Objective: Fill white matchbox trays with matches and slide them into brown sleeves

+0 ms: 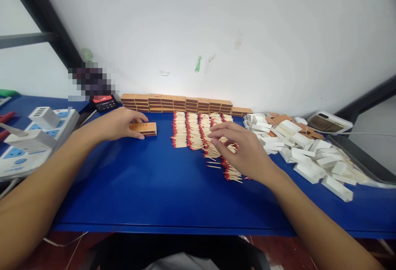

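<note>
My left hand (119, 123) has its thumb and fingers around a small orange matchbox (135, 127) at the left of the blue table. That box lies flat, end to end with another matchbox (147, 127) with a dark striking side. Over the loose red-tipped matches (193, 132), my right hand (244, 146) hovers with fingers bent and thumb apart, nothing visible between them. The matches lie in several upright columns in the middle, and a few strays (213, 165) sit below the fingertips. The hand covers part of the columns on the right.
Stacked matchboxes (185, 103) form a row along the white wall. White inner trays (309, 154) and orange sleeves (281, 119) are heaped at the right, beside a white device (329, 121) and a dark tray (365, 158). A power strip (66, 127) with plugs stands at the left.
</note>
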### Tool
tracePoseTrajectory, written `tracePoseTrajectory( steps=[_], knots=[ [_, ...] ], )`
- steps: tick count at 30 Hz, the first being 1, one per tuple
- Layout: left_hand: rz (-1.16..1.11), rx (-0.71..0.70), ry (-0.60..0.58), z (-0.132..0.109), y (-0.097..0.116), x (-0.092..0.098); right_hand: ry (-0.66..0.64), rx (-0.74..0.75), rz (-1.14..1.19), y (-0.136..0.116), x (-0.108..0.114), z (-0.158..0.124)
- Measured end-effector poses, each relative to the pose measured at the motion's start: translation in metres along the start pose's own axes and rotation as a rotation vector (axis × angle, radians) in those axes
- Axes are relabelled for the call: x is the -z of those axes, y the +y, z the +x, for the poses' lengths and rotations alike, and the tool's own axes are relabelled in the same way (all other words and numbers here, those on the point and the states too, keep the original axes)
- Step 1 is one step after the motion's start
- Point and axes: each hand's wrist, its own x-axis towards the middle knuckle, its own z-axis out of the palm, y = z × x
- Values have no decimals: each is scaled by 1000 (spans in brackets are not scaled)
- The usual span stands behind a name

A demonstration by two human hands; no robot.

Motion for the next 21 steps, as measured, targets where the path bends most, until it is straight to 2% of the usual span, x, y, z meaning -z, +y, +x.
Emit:
tracePoseTrajectory(
  steps=[6, 11, 13, 17, 21],
  knots=[
    [-2, 40, 54, -2, -25, 7, 33, -23, -43, 2, 8, 2],
    [-5, 64, 47, -6, -38, 12, 115, -58, -183, 20, 29, 6],
    [-6, 63, 41, -7, -38, 12, 142, -152, -255, 32, 44, 6],
    [1, 66, 29, -8, -33, 13, 198, -442, -498, 59, 78, 1],
    [31, 103, 35, -8, -27, 12, 39, -600, -552, 72, 105, -4]
  ],
)
